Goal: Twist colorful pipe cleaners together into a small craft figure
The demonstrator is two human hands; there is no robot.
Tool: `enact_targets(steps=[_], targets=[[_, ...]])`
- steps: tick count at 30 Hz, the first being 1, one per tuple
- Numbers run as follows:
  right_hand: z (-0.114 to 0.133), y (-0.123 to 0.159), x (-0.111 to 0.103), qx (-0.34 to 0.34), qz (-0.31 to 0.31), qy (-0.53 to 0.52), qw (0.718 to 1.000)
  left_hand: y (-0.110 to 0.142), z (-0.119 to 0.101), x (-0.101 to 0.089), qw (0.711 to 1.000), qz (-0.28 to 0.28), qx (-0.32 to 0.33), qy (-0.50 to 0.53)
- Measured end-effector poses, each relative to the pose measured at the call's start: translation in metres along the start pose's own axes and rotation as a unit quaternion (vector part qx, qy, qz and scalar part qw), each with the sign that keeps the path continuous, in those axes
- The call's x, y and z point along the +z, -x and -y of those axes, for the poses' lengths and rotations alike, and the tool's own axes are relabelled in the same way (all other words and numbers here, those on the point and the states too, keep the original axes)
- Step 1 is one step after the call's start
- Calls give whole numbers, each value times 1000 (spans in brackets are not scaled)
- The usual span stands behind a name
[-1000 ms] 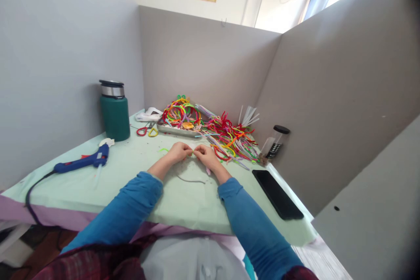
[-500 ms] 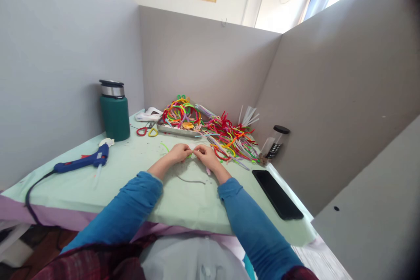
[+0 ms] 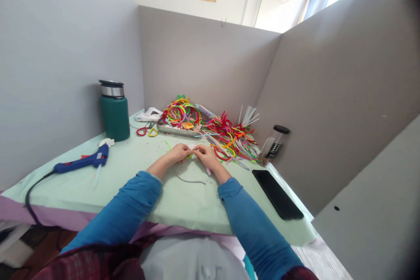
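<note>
Over the middle of the table, my left hand (image 3: 180,153) and my right hand (image 3: 205,154) meet at the fingertips, both pinched closed. Between them shows a bit of a bright green pipe cleaner (image 3: 189,156), whose thin end rises behind the left hand; the fingers hide most of it. A small pink piece (image 3: 208,171) pokes out under my right hand. Just in front of the hands, a thin grey pipe cleaner (image 3: 190,181) lies curved on the pale green tablecloth (image 3: 183,205).
Behind my hands are a metal tray (image 3: 179,131) of craft pieces and a heap of colourful pipe cleaners (image 3: 231,133). Scissors (image 3: 152,132), a green flask (image 3: 114,116) and a corded blue glue gun (image 3: 82,164) stand left. A black phone (image 3: 277,194) and a clear bottle (image 3: 274,144) are right.
The green pipe cleaner's free end has shifted slightly to the right behind my left hand. Both hands stay almost in the same place, still pinched together.
</note>
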State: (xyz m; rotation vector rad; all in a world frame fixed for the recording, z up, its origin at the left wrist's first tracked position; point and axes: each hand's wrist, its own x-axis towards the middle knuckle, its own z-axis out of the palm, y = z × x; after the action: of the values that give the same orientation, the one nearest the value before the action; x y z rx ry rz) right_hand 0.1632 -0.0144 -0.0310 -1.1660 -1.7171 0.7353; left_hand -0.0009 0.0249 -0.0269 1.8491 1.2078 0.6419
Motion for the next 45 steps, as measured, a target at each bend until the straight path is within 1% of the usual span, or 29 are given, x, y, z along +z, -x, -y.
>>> enact_targets(steps=[4,8,11,16,21,24,29,34,41,45], targets=[[0,0,0,2,-1,-6,1000,3,-5,0,1000,7,-12,22],[-3,-1,0,1,-13,-10,1000,9,-11,-3,999,27,5,35],[-4,-2,1,-1,-14,-8,1000,9,-10,-4,999,35,7,23],[-5,-2,1,-4,-10,-11,1000,4,-5,-3,1000,14,4,-2],[-5,-2,1,-5,-8,-5,1000,3,-6,-2,1000,-18,7,-14],[-6,-2,1,-2,-7,-1,1000,2,-5,-2,998,-43,26,-28],[-6,-2,1,-6,-5,5,1000,-2,1,-2,993,-66,67,-71],[-9,-4,2,-8,-4,-4,1000,-4,4,-1,990,-74,62,-106],[-6,-3,1,-6,-8,-12,1000,-3,3,-1,990,-82,55,-104],[-3,-3,1,-6,-7,-18,1000,1,-2,-1,993,-73,42,-81]])
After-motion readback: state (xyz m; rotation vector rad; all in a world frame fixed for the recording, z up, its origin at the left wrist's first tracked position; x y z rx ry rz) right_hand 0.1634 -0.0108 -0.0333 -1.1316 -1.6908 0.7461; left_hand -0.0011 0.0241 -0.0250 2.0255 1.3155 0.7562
